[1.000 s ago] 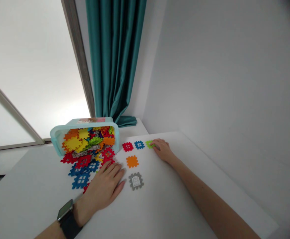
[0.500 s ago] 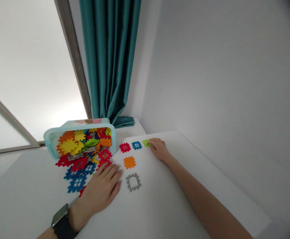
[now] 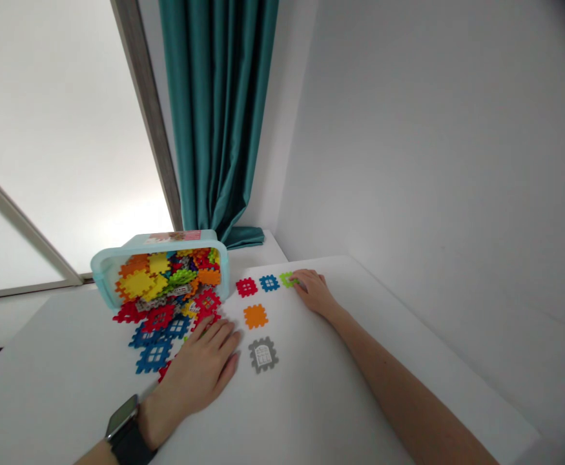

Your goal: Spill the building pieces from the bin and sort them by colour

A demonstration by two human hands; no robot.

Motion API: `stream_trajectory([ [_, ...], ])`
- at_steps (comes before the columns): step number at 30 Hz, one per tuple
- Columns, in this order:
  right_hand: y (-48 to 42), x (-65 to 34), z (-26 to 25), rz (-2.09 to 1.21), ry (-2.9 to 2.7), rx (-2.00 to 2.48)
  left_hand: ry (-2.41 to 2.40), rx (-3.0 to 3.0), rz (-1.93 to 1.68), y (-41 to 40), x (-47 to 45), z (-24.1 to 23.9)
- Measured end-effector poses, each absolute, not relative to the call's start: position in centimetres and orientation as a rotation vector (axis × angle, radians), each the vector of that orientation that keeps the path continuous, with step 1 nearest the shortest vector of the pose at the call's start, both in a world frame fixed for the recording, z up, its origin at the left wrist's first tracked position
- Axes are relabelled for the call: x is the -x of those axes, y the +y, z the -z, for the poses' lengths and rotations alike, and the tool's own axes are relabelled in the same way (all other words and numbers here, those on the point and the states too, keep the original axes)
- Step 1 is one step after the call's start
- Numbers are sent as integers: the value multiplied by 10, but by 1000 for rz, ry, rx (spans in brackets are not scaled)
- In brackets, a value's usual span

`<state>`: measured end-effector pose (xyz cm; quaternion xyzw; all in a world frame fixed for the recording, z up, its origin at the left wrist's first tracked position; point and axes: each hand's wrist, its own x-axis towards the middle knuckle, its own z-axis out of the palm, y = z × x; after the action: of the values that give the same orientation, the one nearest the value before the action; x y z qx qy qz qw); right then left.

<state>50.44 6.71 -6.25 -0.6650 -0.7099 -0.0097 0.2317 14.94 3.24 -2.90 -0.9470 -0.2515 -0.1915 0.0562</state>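
Note:
My left hand (image 3: 205, 367) lies palm down with fingers spread beside the pile, its fingertips over red plastic interlocking tiles (image 3: 206, 302). My right hand (image 3: 315, 290) is at the far end of a row, its thumb and fingertips closed on the edge of a light green interlocking tile (image 3: 288, 279). Left of that tile lie a blue window tile (image 3: 269, 283) and a red window tile (image 3: 246, 287), set apart from each other. An orange tile (image 3: 256, 316) and a grey tile with a white window grid (image 3: 263, 355) lie flat nearer to me, between my hands.
A pale blue tub (image 3: 99, 263) rests on its side at the left, many-coloured tiles spilling from its mouth. Blue window tiles (image 3: 154, 356) lie before it on the white table (image 3: 311, 400). A green curtain (image 3: 214, 116) hangs behind; a grey wall (image 3: 408, 161) borders the right.
The view has shifted slightly, so everything sits a little further right. Slightly more of the green tile shows beside my right fingertips. My left hand stays in place by the pile.

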Motion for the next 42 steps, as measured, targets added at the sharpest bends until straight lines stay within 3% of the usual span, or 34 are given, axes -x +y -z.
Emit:
stream_trajectory([
  [42,60,-492,58,46,-2081,1617,-761,2865,581,31,-150,27],
])
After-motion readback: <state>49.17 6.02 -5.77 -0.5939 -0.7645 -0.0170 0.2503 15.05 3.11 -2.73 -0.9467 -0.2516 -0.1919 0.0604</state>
